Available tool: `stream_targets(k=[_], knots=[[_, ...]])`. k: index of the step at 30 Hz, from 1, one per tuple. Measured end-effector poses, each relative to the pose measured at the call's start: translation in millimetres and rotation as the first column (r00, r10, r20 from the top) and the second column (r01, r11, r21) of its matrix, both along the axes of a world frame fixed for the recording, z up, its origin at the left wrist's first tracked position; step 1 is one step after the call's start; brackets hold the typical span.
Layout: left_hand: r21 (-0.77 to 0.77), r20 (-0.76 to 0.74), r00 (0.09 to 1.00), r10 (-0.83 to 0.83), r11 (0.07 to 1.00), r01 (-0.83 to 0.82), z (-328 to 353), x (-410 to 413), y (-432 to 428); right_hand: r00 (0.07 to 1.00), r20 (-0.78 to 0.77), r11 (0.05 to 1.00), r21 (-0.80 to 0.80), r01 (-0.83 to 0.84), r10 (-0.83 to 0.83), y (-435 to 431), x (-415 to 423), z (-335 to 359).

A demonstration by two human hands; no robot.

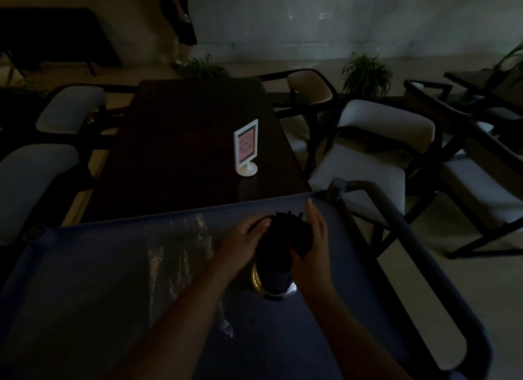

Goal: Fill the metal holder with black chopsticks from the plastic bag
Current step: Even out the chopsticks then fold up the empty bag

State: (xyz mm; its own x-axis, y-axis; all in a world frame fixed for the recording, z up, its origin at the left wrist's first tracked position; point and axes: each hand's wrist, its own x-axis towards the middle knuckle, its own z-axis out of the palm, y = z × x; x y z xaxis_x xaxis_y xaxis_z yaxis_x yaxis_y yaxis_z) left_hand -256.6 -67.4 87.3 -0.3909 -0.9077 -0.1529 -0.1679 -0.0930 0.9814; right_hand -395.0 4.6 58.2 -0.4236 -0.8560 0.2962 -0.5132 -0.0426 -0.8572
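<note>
Chopsticks stand as one black bundle in the metal holder on the blue cart, long axis near upright, tips leaning away from me toward the dark table. I see little of the holder beyond its shiny rim; the gloom swallows single sticks. My left hand cups the bundle's left side, fingers curled on it; my right hand presses flat against its right, fingers straight. Clear plastic bag lies crumpled just left.
</note>
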Motion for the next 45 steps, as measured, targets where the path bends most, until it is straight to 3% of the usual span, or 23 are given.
stream_targets(k=[2, 6, 12, 17, 19, 24, 30, 34, 42, 45], knots=[[0.002, 0.037, 0.999, 0.01, 1.0, -0.01, -1.2, -0.6, 2.5, 0.999, 0.032, 0.996, 0.085, 0.005, -0.008, 3.6, 0.9, -10.5], [0.057, -0.015, 0.999, 0.032, 0.998, -0.031, 3.7, 1.5, 14.6, 0.962, 0.274, 0.993, 0.119, -0.023, -0.011, 5.2, -1.3, -16.4], [0.047, -0.088, 0.981, -0.175, 0.983, 0.18, -10.5, 20.2, 22.8, 0.871, 0.467, 0.981, 0.038, -0.192, 0.152, 15.5, -14.1, -18.3], [0.052, 0.058, 0.964, -0.259, 0.965, 0.256, -27.2, 21.8, 21.8, 0.868, 0.421, 0.948, 0.057, -0.314, 0.262, 21.5, -22.0, -18.4], [0.034, 0.081, 0.965, -0.251, 0.968, 0.249, -29.4, 15.8, 18.4, 0.905, 0.293, 0.927, 0.119, -0.355, 0.309, 18.8, -23.4, -18.6], [-0.024, 0.177, 0.952, -0.251, 0.965, 0.259, -23.0, 5.2, 3.8, 0.936, 0.181, 0.927, 0.176, -0.332, 0.301, 1.6, -29.2, -15.6], [-0.143, 0.291, 0.95, -0.114, 0.976, 0.161, -15.6, -5.9, -9.0, 0.969, 0.181, 0.956, 0.211, -0.206, 0.169, -13.8, -39.3, -9.6], [-0.206, 0.285, 0.955, -0.079, 0.968, 0.142, -13.5, -12.3, -9.5, 0.98, 0.129, 0.962, 0.21, -0.176, 0.151, -16.2, -41.8, -4.3], [-0.163, 0.301, 0.949, -0.096, 0.975, 0.151, -9.2, -17.2, -9.2, 0.982, 0.101, 0.961, 0.21, -0.18, 0.162, -16.1, -43.5, -4.6], [-0.126, 0.242, 0.964, -0.115, 0.981, 0.148, 3.2, -13.5, -7.0, 0.975, 0.089, 0.951, 0.222, -0.217, 0.201, -14.7, -51.0, 2.5]])
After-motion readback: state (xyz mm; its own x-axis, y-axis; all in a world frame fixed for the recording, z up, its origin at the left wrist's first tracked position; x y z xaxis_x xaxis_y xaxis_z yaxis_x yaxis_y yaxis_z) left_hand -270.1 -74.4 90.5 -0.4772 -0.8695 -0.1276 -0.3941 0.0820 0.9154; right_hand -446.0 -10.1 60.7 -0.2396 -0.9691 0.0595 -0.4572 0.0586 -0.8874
